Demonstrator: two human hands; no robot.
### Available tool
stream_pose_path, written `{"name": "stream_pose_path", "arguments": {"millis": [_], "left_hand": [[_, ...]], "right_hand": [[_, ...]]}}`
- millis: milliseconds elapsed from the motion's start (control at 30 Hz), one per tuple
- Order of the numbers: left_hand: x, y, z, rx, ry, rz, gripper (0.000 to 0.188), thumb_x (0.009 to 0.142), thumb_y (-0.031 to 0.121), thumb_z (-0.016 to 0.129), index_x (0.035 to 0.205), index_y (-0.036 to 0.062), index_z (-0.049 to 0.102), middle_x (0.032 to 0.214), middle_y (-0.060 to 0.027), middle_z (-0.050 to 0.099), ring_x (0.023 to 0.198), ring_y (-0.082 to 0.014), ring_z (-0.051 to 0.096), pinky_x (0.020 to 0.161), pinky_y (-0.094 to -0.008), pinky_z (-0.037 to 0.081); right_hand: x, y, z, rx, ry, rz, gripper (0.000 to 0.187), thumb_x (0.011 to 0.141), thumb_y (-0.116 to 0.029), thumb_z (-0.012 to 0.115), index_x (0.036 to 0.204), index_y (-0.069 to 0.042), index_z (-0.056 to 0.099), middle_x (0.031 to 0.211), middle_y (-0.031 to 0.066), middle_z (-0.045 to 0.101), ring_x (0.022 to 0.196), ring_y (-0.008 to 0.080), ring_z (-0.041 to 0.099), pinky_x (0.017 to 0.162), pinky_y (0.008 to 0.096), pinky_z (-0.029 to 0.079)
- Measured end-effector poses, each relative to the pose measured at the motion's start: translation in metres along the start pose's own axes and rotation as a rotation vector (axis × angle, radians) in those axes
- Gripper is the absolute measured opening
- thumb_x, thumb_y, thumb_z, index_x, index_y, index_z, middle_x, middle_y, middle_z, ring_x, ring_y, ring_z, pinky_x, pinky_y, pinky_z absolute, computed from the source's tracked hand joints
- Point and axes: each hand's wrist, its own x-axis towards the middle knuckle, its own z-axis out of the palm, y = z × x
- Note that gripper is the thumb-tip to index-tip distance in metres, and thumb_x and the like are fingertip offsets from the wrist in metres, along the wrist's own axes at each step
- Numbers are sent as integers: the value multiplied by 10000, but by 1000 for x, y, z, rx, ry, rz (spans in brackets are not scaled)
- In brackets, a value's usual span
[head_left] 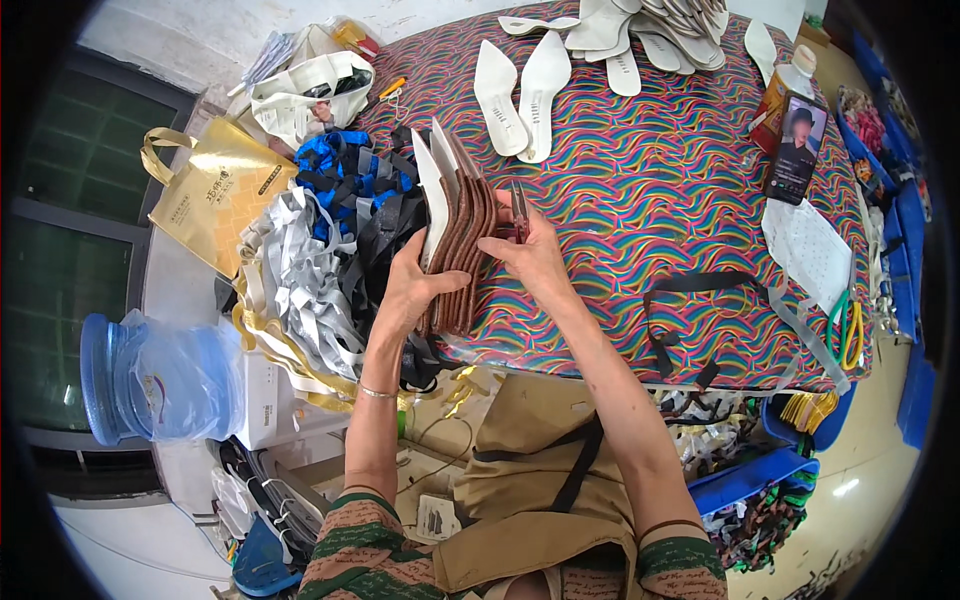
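A stack of several shoe insoles, brown on their edges and white on top, stands on end at the table's near edge. My left hand is closed round its left side, thumb across the brown faces. On the other side, my right hand has its thumb against the stack. A slim dark pointed tool sticks up from the fingers of that hand; its exact kind is unclear. Just left of the stack lie piles of black straps, blue straps and silver straps.
Loose white insoles and a heap of them lie at the table's far side. To the right are a phone, a bottle and a black strap. A gold bag and blue water jug stand left.
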Motion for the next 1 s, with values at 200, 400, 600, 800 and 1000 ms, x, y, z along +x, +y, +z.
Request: {"name": "stream_pose_path", "arguments": {"millis": [200,400,600,800,1000], "left_hand": [[0,0,2,-43,25,25,653,667,27,734,1267,-90,504,1088,-151,670,925,-186,655,863,-296,505],[0,-1,0,-63,14,16,651,667,27,731,1265,-88,504,1095,-155,668,931,-191,655,872,-297,502],[0,1,0,-45,12,1,656,672,26,729,1273,-92,493,1108,-157,662,943,-193,651,874,-299,500],[0,-3,0,-68,19,10,652,676,24,730,1273,-91,492,1109,-152,659,951,-188,647,876,-294,496],[0,-3,1,-62,23,11,650,678,23,731,1271,-94,490,1110,-154,658,950,-182,645,874,-294,495]], "right_hand": [[-1,-1,-3,38,-10,39,605,764,48,695,1330,33,481,1079,83,642,891,113,616,765,250,484],[-1,-3,0,32,-38,7,596,769,68,672,1330,32,472,1123,86,626,947,111,609,804,251,483],[-1,-2,1,-5,-28,-38,606,774,50,689,1332,41,453,1152,103,614,989,126,606,819,259,489],[-2,-2,8,-46,-16,-85,645,779,8,726,1344,50,418,1178,125,598,1014,144,607,849,273,497],[-3,-4,9,-40,-9,-81,673,776,8,737,1354,54,395,1182,136,595,1025,153,608,867,277,502]]}}
